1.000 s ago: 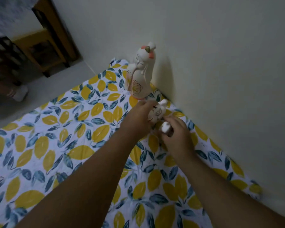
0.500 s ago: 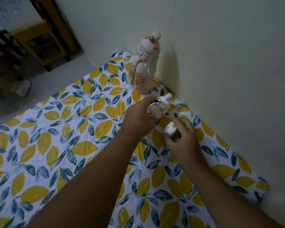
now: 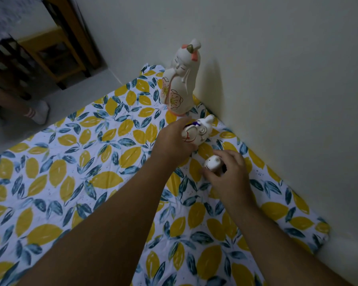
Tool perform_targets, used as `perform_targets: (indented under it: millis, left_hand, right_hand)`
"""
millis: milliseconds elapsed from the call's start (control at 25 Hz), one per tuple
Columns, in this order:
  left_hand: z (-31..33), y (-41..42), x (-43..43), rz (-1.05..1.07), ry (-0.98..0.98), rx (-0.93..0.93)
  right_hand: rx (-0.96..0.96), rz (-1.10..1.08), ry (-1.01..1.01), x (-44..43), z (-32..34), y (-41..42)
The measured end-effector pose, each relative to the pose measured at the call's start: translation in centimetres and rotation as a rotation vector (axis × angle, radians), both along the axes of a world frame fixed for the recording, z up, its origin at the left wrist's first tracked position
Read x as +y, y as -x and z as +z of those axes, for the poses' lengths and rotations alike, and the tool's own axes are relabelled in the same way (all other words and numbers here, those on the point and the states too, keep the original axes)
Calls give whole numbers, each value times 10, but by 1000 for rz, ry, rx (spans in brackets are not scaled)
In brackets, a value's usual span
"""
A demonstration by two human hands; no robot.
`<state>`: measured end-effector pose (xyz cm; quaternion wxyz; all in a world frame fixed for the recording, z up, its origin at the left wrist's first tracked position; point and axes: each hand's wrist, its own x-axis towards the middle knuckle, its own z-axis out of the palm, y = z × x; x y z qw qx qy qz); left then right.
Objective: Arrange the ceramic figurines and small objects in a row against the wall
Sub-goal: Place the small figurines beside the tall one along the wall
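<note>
A tall white ceramic lady figurine (image 3: 181, 79) with flower patterns and pink hair ribbons stands upright against the wall. Just in front of it, my left hand (image 3: 172, 141) grips a medium white figurine (image 3: 196, 134) with red and purple markings, tilted toward the wall. My right hand (image 3: 227, 172) closes around a small white figurine (image 3: 211, 163) with a simple face, close to the cloth and a short way from the wall. Both held pieces lie in line along the wall below the tall one.
A cloth (image 3: 70, 172) printed with yellow lemons and blue leaves covers the floor up to the pale wall (image 3: 277, 79). Wooden furniture (image 3: 56, 44) stands at the back left. Someone's socked foot (image 3: 39, 112) rests on the bare floor at the left.
The view has pulled back slightly. Both hands with their figurines have stayed close to the wall, the small figurine now showing more between my right fingers.
</note>
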<state>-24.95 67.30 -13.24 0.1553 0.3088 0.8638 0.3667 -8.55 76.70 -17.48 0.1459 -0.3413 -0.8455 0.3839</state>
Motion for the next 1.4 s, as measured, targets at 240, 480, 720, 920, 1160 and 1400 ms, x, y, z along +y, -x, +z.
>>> perform_targets:
  millis: [240, 480, 720, 920, 1160, 1400]
  left_hand:
    - [18, -28, -71, 80, 82, 113]
    - [36, -88, -233, 209, 207, 212]
    - [31, -136, -357, 372, 227, 103]
    - [5, -140, -381, 322, 266, -70]
    - [-6, -127, -358, 318, 161, -73]
    - [4, -118, -232, 70, 19, -71]
  right_hand:
    - [-117, 97, -227, -30, 30, -7]
    - [-146, 479, -284, -159, 61, 5]
    - [-228, 782, -240, -268, 61, 4]
    - [-299, 841, -39, -308, 47, 14]
    - [-157, 634, 89, -296, 38, 0]
    - [-18, 201, 168, -177, 35, -33]
